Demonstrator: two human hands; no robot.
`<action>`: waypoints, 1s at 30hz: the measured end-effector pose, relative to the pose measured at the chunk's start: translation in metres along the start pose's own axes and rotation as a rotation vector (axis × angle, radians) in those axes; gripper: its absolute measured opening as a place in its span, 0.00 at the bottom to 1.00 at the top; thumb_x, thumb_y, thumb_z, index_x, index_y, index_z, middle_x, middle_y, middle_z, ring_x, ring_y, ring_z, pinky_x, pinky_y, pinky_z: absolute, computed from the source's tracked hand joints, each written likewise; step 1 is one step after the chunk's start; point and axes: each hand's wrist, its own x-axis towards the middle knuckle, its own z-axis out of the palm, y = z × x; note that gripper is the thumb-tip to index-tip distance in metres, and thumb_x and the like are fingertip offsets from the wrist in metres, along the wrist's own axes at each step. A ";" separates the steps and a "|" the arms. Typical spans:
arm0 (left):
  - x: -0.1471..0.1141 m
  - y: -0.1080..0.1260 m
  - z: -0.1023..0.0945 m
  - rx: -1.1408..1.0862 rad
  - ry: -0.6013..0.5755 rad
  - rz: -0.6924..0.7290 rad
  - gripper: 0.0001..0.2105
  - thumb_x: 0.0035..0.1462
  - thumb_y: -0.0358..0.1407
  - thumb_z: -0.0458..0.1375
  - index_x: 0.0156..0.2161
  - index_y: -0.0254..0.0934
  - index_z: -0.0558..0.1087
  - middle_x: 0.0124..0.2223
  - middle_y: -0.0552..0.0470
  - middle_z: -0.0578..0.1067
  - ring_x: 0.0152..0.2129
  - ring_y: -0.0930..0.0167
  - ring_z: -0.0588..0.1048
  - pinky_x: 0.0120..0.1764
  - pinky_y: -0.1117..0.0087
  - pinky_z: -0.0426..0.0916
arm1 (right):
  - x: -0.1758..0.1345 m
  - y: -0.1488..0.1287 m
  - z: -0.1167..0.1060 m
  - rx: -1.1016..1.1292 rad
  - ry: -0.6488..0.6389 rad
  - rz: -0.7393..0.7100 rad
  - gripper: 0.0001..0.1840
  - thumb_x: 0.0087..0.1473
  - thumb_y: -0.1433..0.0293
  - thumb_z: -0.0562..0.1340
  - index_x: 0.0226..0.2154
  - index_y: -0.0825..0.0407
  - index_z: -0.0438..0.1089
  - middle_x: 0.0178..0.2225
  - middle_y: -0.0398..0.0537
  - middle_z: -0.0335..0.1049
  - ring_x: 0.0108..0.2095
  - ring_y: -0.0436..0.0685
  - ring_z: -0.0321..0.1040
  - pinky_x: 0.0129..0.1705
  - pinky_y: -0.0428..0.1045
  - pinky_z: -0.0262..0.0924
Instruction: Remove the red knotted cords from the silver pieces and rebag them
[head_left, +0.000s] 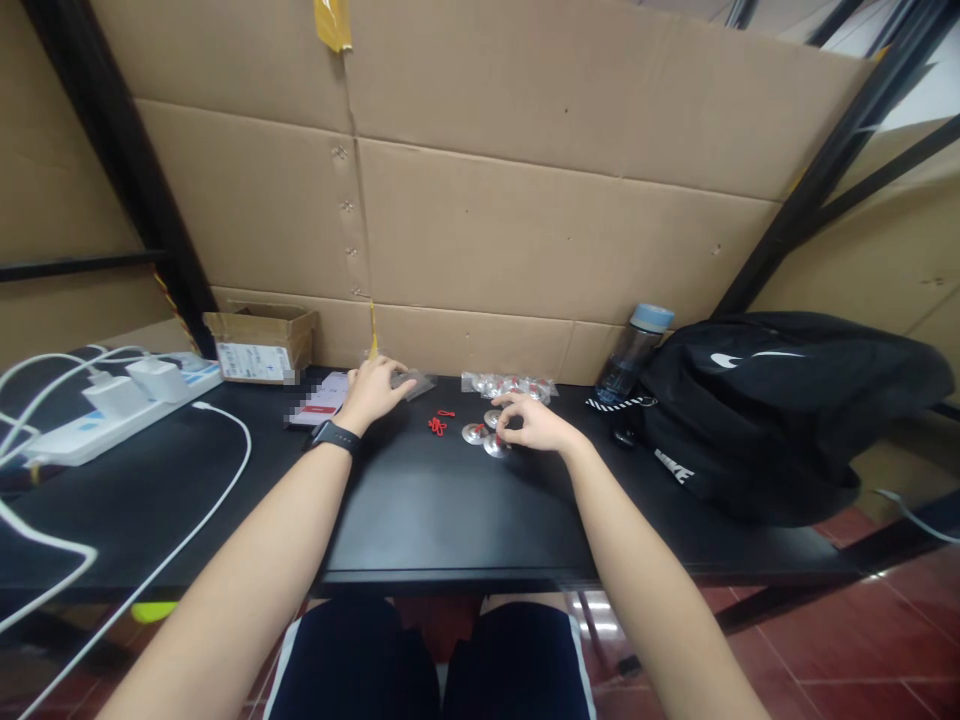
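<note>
Toward the back of the black table, my left hand (375,392), with a dark watch on its wrist, reaches over clear plastic bags (421,386). Its fingers are apart and I see nothing held in them. My right hand (536,424) pinches thumb and forefinger at a shiny, cymbal-like metal disc (495,449) with red cord at its middle. Beside it lies another metal disc (473,434), and a third disc (492,417) is partly covered by the fingers. Several red cord loops (437,427) lie between my hands. Behind my right hand is a row of bagged metal discs (495,384).
A phone-like flat item (319,402) and a small cardboard box (262,345) stand left. Farther left is a white power strip (127,412) with cables. A water bottle (632,355) and a black backpack (757,420) occupy the right. A cardboard wall (487,220) closes the back.
</note>
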 end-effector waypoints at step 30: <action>-0.012 0.060 0.010 -0.134 0.059 0.224 0.09 0.62 0.43 0.59 0.35 0.44 0.79 0.47 0.50 0.78 0.50 0.60 0.69 0.52 0.55 0.58 | 0.003 0.007 0.004 0.018 0.025 0.017 0.08 0.46 0.68 0.72 0.33 0.48 0.82 0.53 0.53 0.72 0.54 0.65 0.69 0.61 0.60 0.57</action>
